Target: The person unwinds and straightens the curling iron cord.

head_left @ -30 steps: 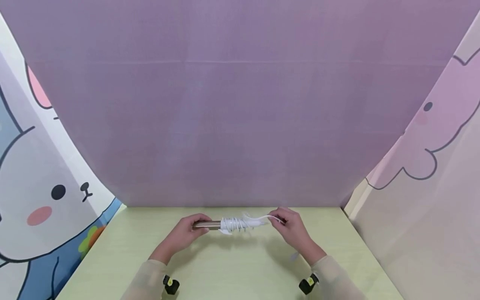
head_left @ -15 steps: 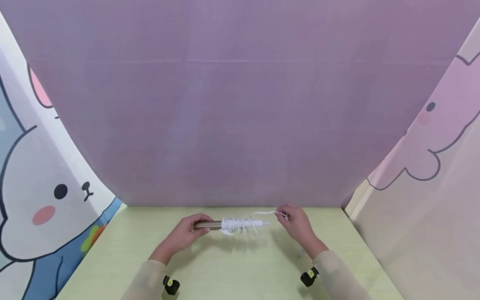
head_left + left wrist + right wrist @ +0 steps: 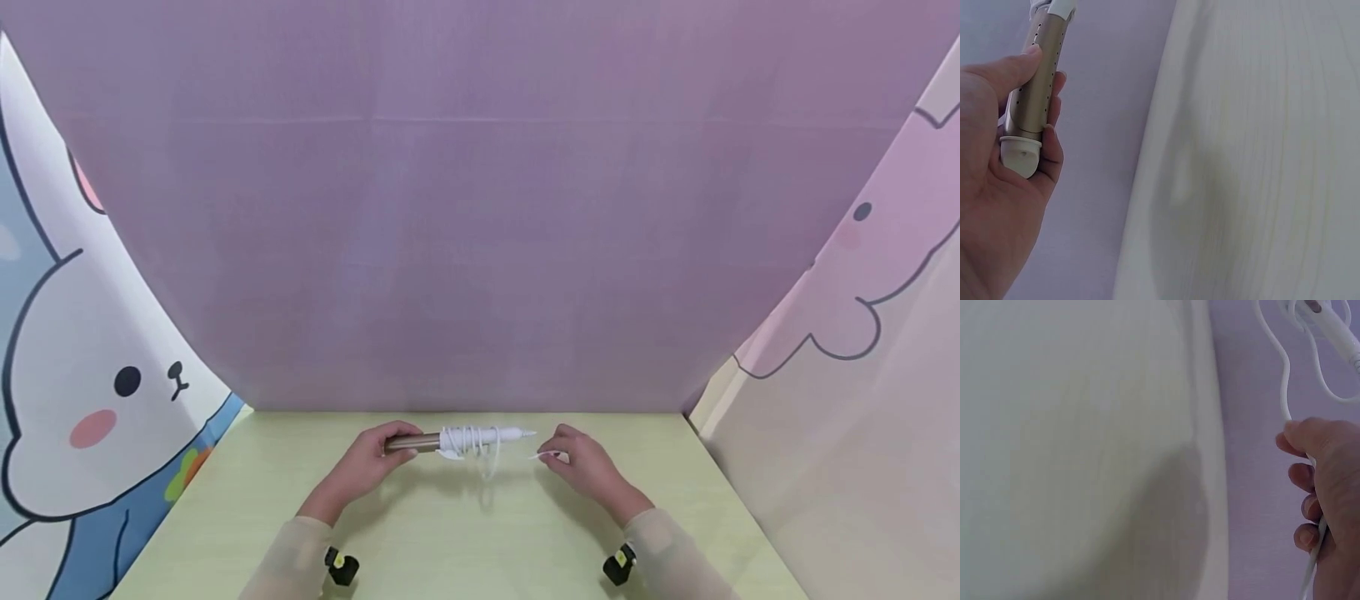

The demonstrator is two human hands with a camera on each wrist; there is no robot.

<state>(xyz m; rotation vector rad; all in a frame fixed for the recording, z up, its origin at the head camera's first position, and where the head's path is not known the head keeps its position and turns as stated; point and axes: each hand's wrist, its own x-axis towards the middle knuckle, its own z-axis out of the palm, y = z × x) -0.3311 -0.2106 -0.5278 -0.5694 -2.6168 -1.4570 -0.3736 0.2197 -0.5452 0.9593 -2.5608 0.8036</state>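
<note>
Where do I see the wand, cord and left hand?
Wand [image 3: 1036, 92]: left wrist view, on its gold barrel.
Cord [image 3: 1284, 387]: right wrist view, on its upper length.
Left hand [image 3: 366, 462]: head view, on its middle.

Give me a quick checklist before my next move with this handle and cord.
1. Left hand gripping the barrel: ok.
2. Right hand holding the cord: ok.
3. Cord loops snug around the handle: not ok, at least one hangs slack.
4. Handle and barrel off the table: ok, held above it.
5. Cord's free end untangled: cannot tell, it's out of view.
</note>
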